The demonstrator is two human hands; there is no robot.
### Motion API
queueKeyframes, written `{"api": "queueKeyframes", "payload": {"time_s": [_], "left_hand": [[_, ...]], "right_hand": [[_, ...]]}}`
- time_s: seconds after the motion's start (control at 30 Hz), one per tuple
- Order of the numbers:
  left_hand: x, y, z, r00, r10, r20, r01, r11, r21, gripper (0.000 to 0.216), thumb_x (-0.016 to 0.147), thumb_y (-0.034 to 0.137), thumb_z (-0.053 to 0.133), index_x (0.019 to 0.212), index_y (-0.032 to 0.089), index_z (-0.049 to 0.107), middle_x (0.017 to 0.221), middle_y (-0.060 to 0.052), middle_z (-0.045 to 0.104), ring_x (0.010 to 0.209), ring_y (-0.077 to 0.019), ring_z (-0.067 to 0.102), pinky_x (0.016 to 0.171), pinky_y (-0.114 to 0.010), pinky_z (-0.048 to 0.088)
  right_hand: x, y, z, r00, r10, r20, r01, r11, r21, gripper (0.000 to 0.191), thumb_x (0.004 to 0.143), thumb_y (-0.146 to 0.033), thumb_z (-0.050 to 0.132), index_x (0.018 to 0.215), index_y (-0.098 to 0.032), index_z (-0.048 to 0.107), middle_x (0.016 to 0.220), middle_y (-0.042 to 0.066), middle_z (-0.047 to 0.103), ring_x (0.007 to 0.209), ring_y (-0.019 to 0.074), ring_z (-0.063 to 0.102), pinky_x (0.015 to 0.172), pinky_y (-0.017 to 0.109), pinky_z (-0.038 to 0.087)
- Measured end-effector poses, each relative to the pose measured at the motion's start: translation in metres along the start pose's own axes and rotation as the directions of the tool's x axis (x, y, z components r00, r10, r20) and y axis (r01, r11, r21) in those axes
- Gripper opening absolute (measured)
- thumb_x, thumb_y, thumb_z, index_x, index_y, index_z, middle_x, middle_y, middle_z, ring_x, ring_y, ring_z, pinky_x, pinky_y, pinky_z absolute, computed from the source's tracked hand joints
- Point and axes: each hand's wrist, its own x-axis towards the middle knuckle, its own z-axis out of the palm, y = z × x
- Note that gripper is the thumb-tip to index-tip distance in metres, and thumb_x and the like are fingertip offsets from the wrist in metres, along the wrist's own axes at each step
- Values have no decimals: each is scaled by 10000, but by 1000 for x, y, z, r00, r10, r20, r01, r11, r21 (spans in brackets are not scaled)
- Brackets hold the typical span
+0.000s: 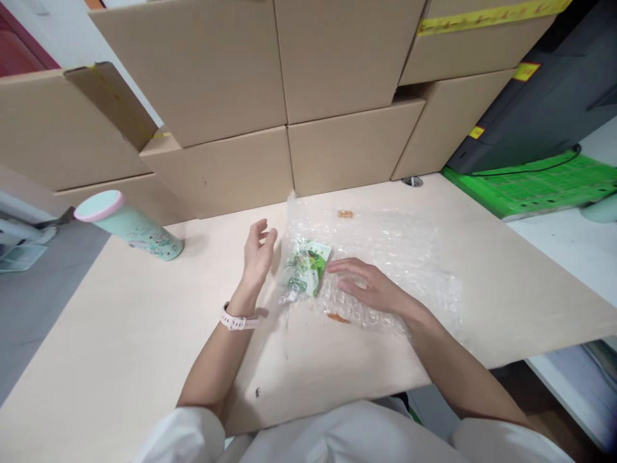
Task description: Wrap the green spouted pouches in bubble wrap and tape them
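Observation:
A sheet of clear bubble wrap (385,244) lies spread on the light wooden table (193,360). Near its left end rests a small green and white printed packet (311,267), with a flap of the wrap seemingly over its left part. My left hand (259,251) hovers just left of the packet, fingers loosely curled and apart, holding nothing. To the packet's right, my right hand (364,281) is over the bubble wrap with fingers stretched out; its fingertips come close to the packet's edge. Whether they touch it I cannot tell.
Stacked cardboard boxes (216,170) form a wall along the table's back. A mint tumbler with a pink rim (139,228) stands at the left. At the right back are a green plastic crate (540,183) and a dark grey bin (530,109).

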Motion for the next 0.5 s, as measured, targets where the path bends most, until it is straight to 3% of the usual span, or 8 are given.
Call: {"api": "queueKeyframes", "payload": {"time_s": [0.07,0.17,0.27,0.33,0.4,0.5], "left_hand": [[-1,4,-6,994,110,24,-112,989,99,236,849,318,577,1036,181,625,1083,-82,680,940,-192,627,842,-329,502],[-20,16,0,935,234,268,-299,925,233,163,846,317,604,939,196,658,929,-58,697,896,-208,622,856,-367,499],[-44,24,15,759,378,530,-596,729,335,255,785,361,720,1016,257,693,1288,-86,609,1243,-310,482,1090,-548,327],[-54,25,22,678,387,625,-695,613,375,247,745,372,767,968,275,719,1409,-82,517,1355,-364,362,1146,-648,148],[-55,23,23,676,369,638,-715,537,447,139,754,361,759,817,241,732,1310,-109,577,1319,-382,398,1142,-686,75],[-47,19,14,740,348,575,-670,458,584,272,806,344,698,574,207,661,885,-113,662,1066,-339,555,1128,-678,130]], "right_hand": [[3,6,10,999,13,46,-7,991,-134,272,948,-424,525,1113,-258,662,1169,71,666,1139,232,577,976,404,445],[5,10,17,992,35,125,7,947,-322,236,959,-385,500,991,-231,676,1050,69,665,1020,227,591,903,398,440],[3,9,9,982,66,179,15,909,-417,281,974,-380,457,880,-233,677,949,40,652,899,202,599,817,358,424],[-1,10,-6,973,108,205,-8,899,-438,346,975,-380,437,760,-221,657,852,18,636,782,173,591,736,313,405],[-8,13,-23,965,166,202,-55,884,-463,416,966,-382,432,628,-204,599,749,2,607,659,146,551,653,282,370],[-18,17,-42,954,283,97,-188,820,-540,468,935,-390,455,512,-194,496,640,-7,567,552,130,482,573,279,304]]}}
